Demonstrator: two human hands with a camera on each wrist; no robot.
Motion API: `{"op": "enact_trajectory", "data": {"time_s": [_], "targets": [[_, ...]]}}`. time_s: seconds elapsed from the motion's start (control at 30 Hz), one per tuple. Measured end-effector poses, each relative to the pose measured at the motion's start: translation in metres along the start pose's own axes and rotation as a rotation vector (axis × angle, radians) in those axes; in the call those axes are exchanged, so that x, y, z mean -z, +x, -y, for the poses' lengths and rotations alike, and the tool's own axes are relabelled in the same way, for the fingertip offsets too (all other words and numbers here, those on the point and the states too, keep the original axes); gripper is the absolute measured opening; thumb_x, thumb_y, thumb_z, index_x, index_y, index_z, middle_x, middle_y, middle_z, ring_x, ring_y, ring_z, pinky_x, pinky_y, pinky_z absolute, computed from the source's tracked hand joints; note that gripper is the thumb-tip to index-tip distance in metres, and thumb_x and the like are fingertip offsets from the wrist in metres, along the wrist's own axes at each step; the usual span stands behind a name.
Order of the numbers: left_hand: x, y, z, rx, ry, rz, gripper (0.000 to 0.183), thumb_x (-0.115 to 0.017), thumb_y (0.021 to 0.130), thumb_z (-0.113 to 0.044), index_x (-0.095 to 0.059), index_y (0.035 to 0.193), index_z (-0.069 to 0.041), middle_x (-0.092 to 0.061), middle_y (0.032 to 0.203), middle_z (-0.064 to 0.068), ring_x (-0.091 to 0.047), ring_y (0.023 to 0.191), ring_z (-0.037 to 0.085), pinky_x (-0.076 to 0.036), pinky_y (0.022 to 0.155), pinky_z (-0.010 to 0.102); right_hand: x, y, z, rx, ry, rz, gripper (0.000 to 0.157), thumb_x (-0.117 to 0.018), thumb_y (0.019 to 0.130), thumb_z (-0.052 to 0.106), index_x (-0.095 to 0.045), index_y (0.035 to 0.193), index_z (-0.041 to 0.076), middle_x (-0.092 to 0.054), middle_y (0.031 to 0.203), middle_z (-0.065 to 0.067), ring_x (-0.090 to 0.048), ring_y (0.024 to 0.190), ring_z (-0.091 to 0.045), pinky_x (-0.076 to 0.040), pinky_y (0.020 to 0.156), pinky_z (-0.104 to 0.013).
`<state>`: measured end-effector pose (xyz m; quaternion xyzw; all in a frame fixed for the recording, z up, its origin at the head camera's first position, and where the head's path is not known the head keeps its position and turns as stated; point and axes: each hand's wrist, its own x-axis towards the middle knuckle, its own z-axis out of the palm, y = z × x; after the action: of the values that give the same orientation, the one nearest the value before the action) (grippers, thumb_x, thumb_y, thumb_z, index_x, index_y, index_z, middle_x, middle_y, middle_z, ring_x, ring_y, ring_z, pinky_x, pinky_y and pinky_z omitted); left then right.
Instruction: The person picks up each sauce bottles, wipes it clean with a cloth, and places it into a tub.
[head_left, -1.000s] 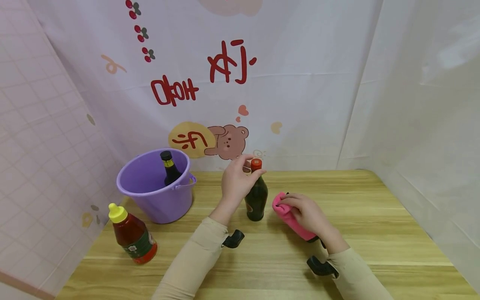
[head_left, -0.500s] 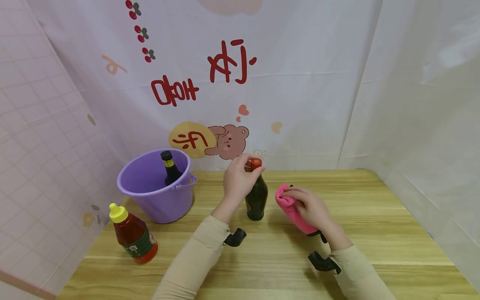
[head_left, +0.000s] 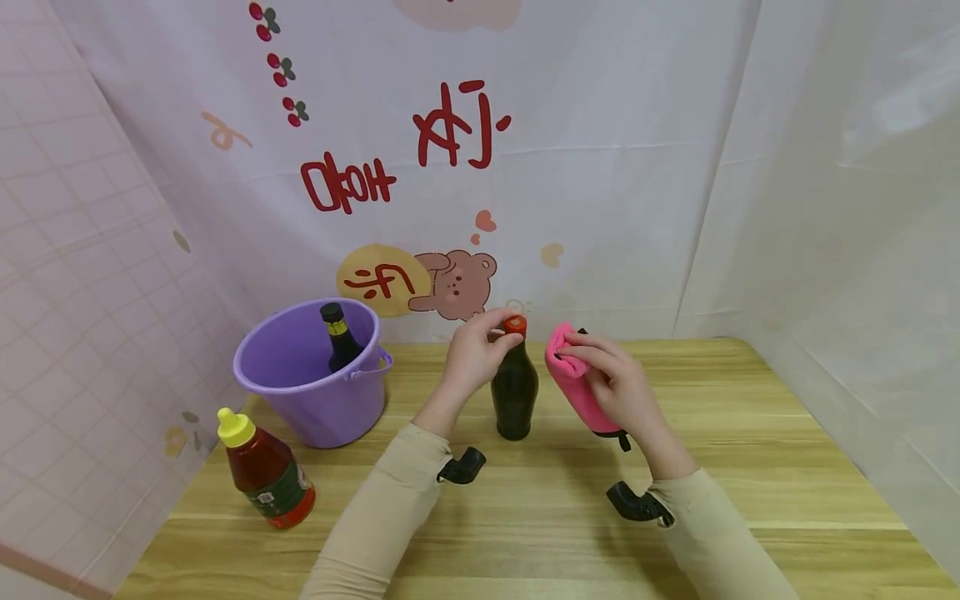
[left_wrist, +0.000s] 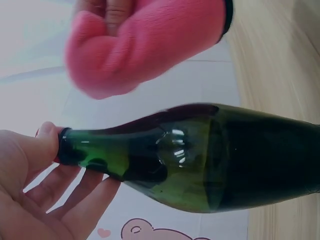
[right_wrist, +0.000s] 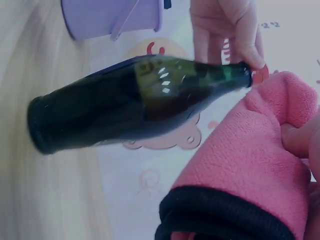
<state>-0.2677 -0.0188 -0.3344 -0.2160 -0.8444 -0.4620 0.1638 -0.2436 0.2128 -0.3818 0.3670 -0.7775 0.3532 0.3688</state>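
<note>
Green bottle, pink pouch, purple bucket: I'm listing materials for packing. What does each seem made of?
Green bottle: probably glass, glossy and partly see-through, with sharp reflections.
Pink pouch: likely fleecy fabric, matte; its surface looks fuzzy and folds softly.
Purple bucket: probably plastic, smooth, with a slight sheen and even colour.

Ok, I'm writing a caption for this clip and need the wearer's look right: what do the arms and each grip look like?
The left sleeve and right sleeve are long, plain beige and wrinkled. A curved black piece juts out near each cuff, left and right. The left grip and right grip show no gloves. No cables are visible.
</note>
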Motion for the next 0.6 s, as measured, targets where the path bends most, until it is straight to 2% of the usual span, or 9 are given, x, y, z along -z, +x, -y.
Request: {"op": "enact_trajectory", "data": {"time_s": [0.13, 0.27, 0.4, 0.6], "targets": [[0.002, 0.001, 0.001, 0.021, -0.037, 0.045, 0.036, -0.072, 0.091, -0.014, -0.068, 0.126, -0.014, -0.069, 0.113, 0.006, -0.069, 0.093, 0.025, -0.057, 0.073, 0.034, -0.004, 0.015, 0.005, 0.023, 0.001, -0.018, 0.048, -0.056, 0.079, -0.026, -0.075, 0.107, 0.008, -0.066, 0.122, -0.015, -0.06, 0.113, -0.035, -0.043, 0.1, -0.024], [0.003, 0.002, 0.003, 0.031, -0.063, 0.068, 0.035, -0.071, 0.092, -0.014, -0.067, 0.127, -0.015, -0.068, 0.114, 0.005, -0.069, 0.095, 0.025, -0.057, 0.073, 0.033, -0.014, 0.025, 0.007, 0.056, -0.006, 0.006, 0.045, -0.058, 0.079, -0.023, -0.075, 0.107, 0.009, -0.066, 0.122, -0.015, -0.061, 0.112, -0.035, -0.05, 0.094, -0.039], [0.004, 0.002, 0.005, 0.034, -0.073, 0.081, 0.035, -0.071, 0.093, -0.015, -0.067, 0.127, -0.016, -0.069, 0.113, 0.003, -0.068, 0.096, 0.025, -0.057, 0.073, 0.032, -0.024, 0.024, 0.006, 0.08, -0.017, 0.025, 0.043, -0.062, 0.078, -0.023, -0.075, 0.105, 0.008, -0.066, 0.121, -0.018, -0.062, 0.108, -0.038, -0.052, 0.087, -0.052], [0.002, 0.001, 0.005, 0.019, -0.067, 0.074, 0.034, -0.071, 0.092, -0.016, -0.067, 0.126, -0.015, -0.069, 0.113, 0.003, -0.067, 0.098, 0.023, -0.057, 0.077, 0.032, -0.029, 0.013, 0.004, 0.084, -0.073, 0.067, 0.042, -0.069, 0.076, -0.021, -0.075, 0.106, 0.008, -0.066, 0.121, -0.018, -0.063, 0.102, -0.039, -0.053, 0.083, -0.052]]}}
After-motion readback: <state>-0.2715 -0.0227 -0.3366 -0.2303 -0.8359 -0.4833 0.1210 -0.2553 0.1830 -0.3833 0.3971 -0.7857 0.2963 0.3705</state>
